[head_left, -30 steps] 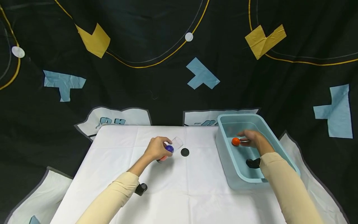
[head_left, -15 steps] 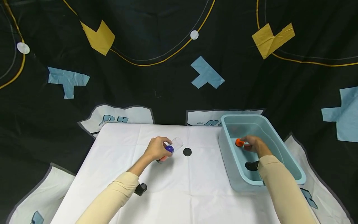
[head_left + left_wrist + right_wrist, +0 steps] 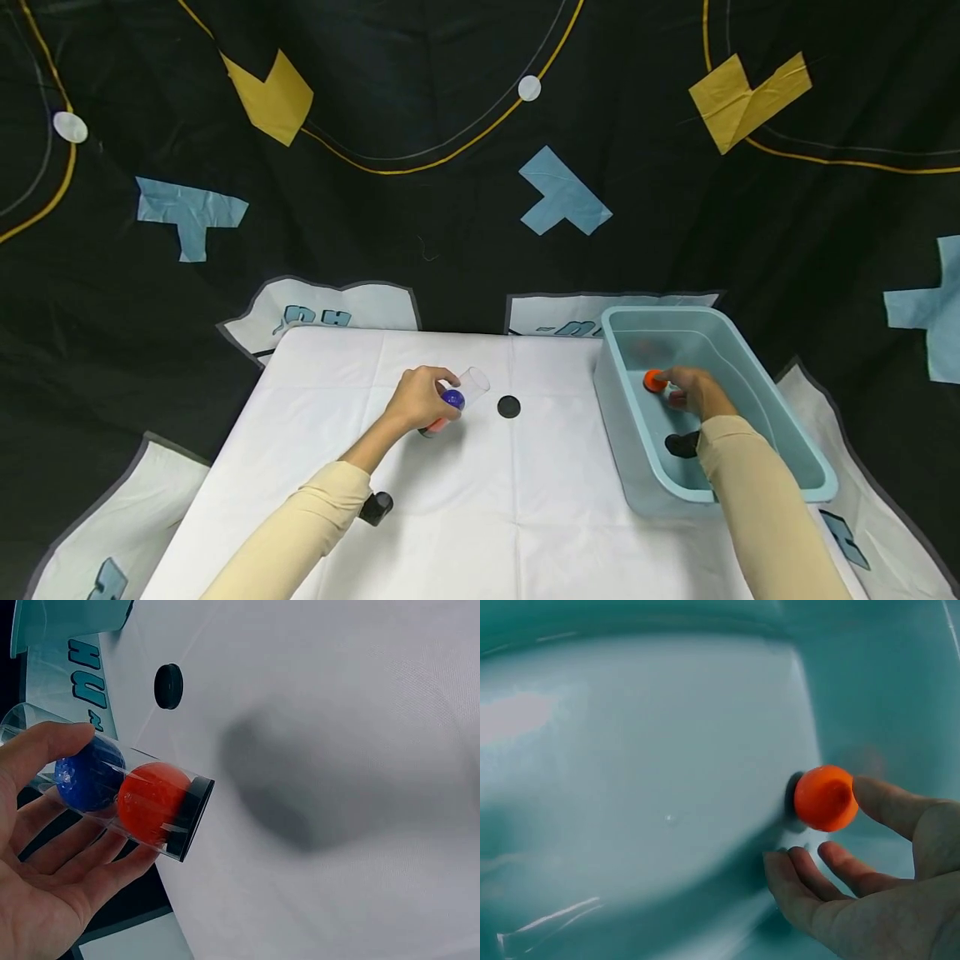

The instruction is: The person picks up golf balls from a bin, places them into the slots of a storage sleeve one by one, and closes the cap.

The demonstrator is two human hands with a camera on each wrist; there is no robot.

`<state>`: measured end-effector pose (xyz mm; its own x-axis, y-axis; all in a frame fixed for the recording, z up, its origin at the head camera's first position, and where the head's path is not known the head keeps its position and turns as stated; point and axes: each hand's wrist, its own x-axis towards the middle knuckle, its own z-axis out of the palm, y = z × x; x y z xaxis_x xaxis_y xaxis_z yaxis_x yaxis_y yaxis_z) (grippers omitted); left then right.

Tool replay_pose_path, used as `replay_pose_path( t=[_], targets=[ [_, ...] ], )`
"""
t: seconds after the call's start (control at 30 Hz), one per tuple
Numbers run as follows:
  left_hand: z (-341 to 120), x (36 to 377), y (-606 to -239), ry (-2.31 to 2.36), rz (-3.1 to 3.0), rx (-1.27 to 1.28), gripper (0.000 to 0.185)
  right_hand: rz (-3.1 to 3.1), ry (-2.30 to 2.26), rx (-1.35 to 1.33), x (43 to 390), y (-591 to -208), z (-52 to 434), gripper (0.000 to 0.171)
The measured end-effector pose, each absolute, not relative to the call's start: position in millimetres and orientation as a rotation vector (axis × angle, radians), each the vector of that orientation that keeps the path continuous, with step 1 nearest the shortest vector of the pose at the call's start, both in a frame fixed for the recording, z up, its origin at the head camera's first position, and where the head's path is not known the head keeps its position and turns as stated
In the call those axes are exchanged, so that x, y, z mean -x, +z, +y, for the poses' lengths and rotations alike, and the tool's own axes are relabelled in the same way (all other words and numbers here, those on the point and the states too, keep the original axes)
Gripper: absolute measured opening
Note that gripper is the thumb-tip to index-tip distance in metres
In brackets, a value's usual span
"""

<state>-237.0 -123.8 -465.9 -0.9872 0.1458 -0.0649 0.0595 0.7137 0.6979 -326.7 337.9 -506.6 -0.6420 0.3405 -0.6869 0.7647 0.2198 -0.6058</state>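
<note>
Holding tube: your left hand (image 3: 45, 900) curls its thumb and fingers round the clear tube (image 3: 112, 791), at the middle left of the wrist picture. You tip it on a slant, likely so the balls stay down at the black end.
Tube look: see-through plastic with a black cap at the bottom. A blue ball (image 3: 88, 774) sits above a red ball (image 3: 154, 801) inside, and they touch.
Tube place: in the head picture the tube (image 3: 459, 397) is just above the white table (image 3: 480, 517), near the middle of the frame.
Right hand: your right hand (image 3: 877, 885) is down in the blue bin (image 3: 787, 442), at the lower right of its wrist picture.
Orange ball: your thumb touches the orange ball (image 3: 825, 798) from the right. Your other fingers hang loose below it and do not grip it. The ball sits against the bin wall, so it may be easy to pin there.
Black dot: a small black disc (image 3: 508, 407) lies flat on the table just right of the tube.
Behind: a black cloth (image 3: 420, 208) with blue and yellow shapes fills the top of the frame.
</note>
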Motion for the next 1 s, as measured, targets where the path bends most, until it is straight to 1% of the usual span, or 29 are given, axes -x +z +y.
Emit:
replay_pose_path(
  t=[0.1, 0.23, 0.3, 0.37, 0.47, 0.6, 0.73, 0.9, 1.0],
  targets=[
    [-124, 237, -466, 1.131, 2.806, -0.170, 0.042, 2.106, -1.388, -1.005, 325, -506, 335, 0.064],
    [-124, 236, -467, 1.123, 2.805, -0.176, 0.044, 2.120, -1.370, -0.926, 325, -508, 335, 0.053],
    [-124, 236, -467, 1.123, 2.802, -0.180, 0.045, 2.117, -1.380, -0.888, 325, -508, 336, 0.050],
    [-125, 236, -467, 1.128, 2.798, -0.186, 0.046, 2.109, -1.398, -0.875, 324, -506, 335, 0.052],
    [-125, 236, -467, 1.132, 2.800, -0.188, 0.046, 2.098, -1.403, -0.856, 323, -502, 333, 0.059],
    [-126, 237, -467, 1.132, 2.802, -0.185, 0.045, 2.067, -1.388, -0.807, 329, -502, 334, 0.063],
    [-126, 237, -468, 1.139, 2.801, -0.187, 0.044, 2.054, -1.401, -0.747, 336, -509, 334, 0.062],
    [-126, 236, -470, 1.141, 2.797, -0.183, 0.045, 2.105, -1.402, -0.755, 329, -504, 315, 0.058],
    [-126, 236, -471, 1.142, 2.793, -0.178, 0.045, 2.105, -1.394, -0.705, 326, -501, 308, 0.057]
  ],
)
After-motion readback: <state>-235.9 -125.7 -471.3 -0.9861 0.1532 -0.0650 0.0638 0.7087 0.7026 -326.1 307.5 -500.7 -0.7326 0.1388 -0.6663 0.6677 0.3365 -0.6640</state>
